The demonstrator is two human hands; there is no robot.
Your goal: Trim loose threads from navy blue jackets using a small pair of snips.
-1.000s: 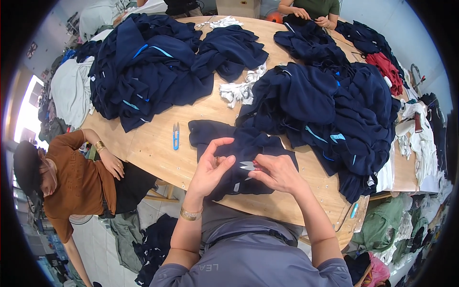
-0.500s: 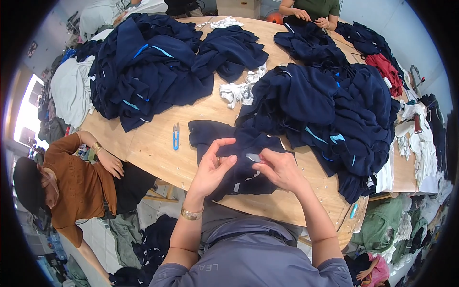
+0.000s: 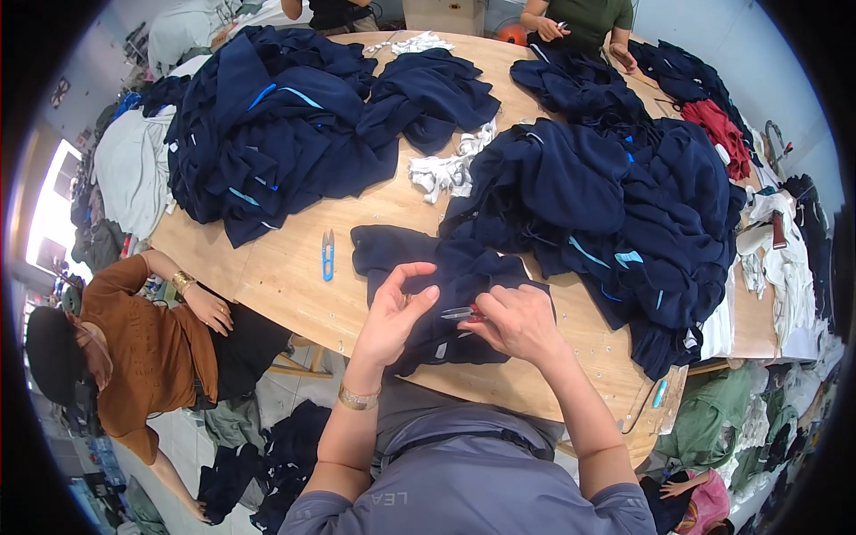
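Red-handled thread snips [image 3: 458, 314] are in my right hand [image 3: 519, 323], with the metal blades pointing left toward my other hand. My left hand [image 3: 390, 314] hovers over the same cloth, its thumb and index finger curved apart, and nothing can be made out between them. Under both hands a dark navy garment [image 3: 392, 253] lies crumpled at the table's near edge, with a small white tag showing on it. A second pair of snips, with blue handles [image 3: 328, 266], rests on the wood left of the garment.
Big heaps of navy garments stand at the left [image 3: 276, 143] and right [image 3: 615, 205] of the wooden table [image 3: 294, 285]. White cloth strips [image 3: 441, 176] lie between them. A person in brown [image 3: 160, 339] sits at my left; another in green [image 3: 588, 22] works across the table.
My right hand has turned, and the snips' blades and red handle now show where a pale blur was. My left hand has hardly moved. The person in green has spread their hands apart.
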